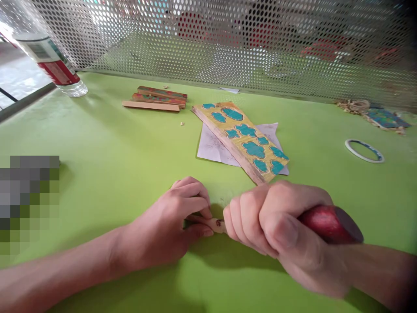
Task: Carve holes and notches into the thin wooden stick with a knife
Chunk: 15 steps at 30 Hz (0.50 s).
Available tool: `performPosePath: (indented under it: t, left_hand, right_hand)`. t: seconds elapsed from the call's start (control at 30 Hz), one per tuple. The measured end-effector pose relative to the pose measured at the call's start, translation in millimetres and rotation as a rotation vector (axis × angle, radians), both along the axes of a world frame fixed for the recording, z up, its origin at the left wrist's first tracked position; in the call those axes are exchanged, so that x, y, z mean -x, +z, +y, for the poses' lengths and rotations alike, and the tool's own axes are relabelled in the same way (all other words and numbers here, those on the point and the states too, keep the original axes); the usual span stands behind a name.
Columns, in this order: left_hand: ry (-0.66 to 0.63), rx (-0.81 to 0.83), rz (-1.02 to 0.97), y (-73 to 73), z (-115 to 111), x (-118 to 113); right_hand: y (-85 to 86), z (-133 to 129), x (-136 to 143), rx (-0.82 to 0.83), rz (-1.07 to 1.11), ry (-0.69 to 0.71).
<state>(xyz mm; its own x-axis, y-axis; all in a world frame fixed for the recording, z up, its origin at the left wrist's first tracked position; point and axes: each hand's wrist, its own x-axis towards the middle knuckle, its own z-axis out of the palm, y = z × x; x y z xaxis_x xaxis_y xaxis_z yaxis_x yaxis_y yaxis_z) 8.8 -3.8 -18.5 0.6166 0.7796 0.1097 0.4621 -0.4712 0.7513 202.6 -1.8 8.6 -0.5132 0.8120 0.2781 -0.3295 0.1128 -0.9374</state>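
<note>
My left hand (182,213) is closed in a pinch on a small pale wooden piece (217,224), which bears a dark mark. Wrapped in a fist, my right hand (276,226) grips a tool with a thick, dark red rounded handle (329,224). The handle's butt sticks out toward my right wrist. My fingers hide the tool's working end, and I cannot tell what kind it is. The fist is right beside the wooden piece, whose right end disappears at its fingers. Both hands are low over the green table (130,174).
Beyond my hands, a yellow board with blue shapes (254,148) lies across white paper (211,150). Farther back are painted wooden strips (156,105). A plastic bottle (61,71) stands far left, a tape ring (364,151) and cord (353,106) lie right. Perforated metal (208,48) borders the back.
</note>
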Motion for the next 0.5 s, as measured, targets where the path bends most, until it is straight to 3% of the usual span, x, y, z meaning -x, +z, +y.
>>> performPosePath:
  t: [0.13,0.37,0.5]
  left_hand:
    - [0.012,-0.005,-0.021,1.0,-1,-1]
    - [0.011,0.054,0.031,1.8,-4,-1]
    - [-0.016,0.032,0.040,2.8,-4,-1]
  right_hand:
    - [8.6,-2,5,-0.070,-0.084,0.001]
    - [2.4,1,-5,0.156,-0.003,0.053]
    - [13.8,-1,1,0.237,-0.030,-0.009]
